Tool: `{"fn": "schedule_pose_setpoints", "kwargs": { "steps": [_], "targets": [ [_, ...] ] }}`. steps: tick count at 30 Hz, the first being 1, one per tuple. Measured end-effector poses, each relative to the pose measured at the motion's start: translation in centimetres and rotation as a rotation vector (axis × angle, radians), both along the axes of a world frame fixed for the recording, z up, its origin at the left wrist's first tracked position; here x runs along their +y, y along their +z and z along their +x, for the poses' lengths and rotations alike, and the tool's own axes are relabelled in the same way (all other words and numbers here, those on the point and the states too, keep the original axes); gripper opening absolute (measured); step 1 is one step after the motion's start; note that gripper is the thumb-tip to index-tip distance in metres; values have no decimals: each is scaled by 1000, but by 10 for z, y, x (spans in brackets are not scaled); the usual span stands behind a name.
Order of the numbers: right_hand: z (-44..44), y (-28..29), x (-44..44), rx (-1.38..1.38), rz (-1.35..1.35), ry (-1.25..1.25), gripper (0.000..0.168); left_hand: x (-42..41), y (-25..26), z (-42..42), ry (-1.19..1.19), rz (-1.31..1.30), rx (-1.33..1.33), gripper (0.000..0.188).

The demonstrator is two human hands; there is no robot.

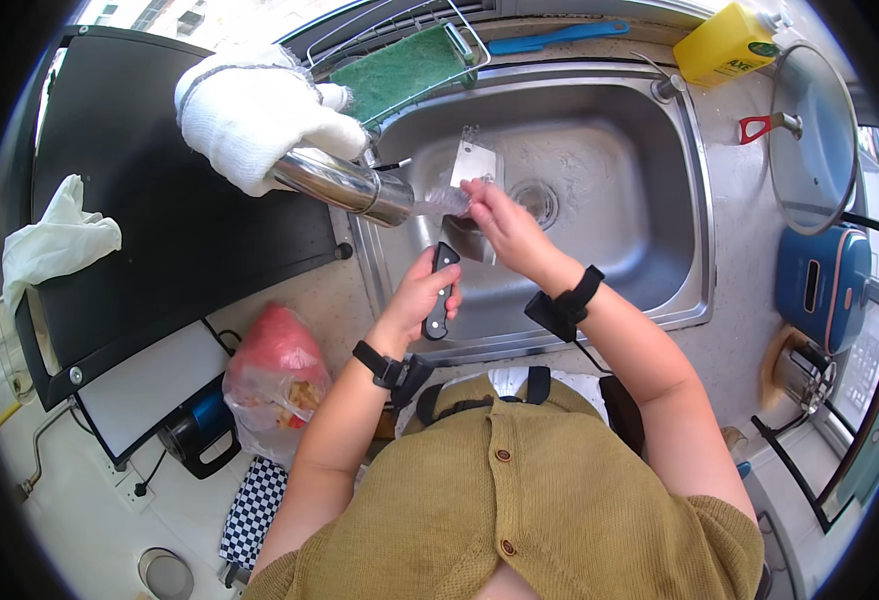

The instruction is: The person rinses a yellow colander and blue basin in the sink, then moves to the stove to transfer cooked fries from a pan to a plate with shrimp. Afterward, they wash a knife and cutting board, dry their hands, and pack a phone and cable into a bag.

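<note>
My left hand (418,294) grips the black riveted handle of a knife (441,291) over the left side of a stainless steel sink (597,277). The knife's wide metal blade reaches up under the faucet. My right hand (505,225) is at the blade, fingertips bent together in the stream; whether they hold something there I cannot tell. Water (445,202) runs from the chrome faucet (349,187), which has a white cloth glove (252,112) over it. A metal plate with holes (475,161) shows in the basin beyond my fingers, beside the drain (535,201).
A wire rack (402,109) with a green scouring pad (402,71) and a blue-handled tool (559,36) lie behind the sink. A yellow bottle (717,49) and glass lid (814,142) stand right. Left are a black panel (146,202) and plastic bag (278,382).
</note>
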State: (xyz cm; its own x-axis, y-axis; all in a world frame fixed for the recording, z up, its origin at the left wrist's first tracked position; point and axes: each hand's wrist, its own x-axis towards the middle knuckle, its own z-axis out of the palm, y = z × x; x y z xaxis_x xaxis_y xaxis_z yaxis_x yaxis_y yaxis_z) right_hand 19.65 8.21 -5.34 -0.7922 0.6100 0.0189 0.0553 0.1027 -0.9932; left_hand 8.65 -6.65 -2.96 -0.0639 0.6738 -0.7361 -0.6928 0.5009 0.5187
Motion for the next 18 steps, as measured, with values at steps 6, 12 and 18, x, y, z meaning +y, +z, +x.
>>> {"fn": "schedule_pose_setpoints", "kwargs": {
  "steps": [6,12,18],
  "targets": [
    [18,-2,-42,-78,145,290,42,6,2,-5,-92,26,138,22],
    [14,-43,8,-307,431,87,41,3,12,2,-79,3,27,20],
    [23,-18,-17,-84,333,277,37,4,10,-4,-25,-30,3,19]
  ]
}}
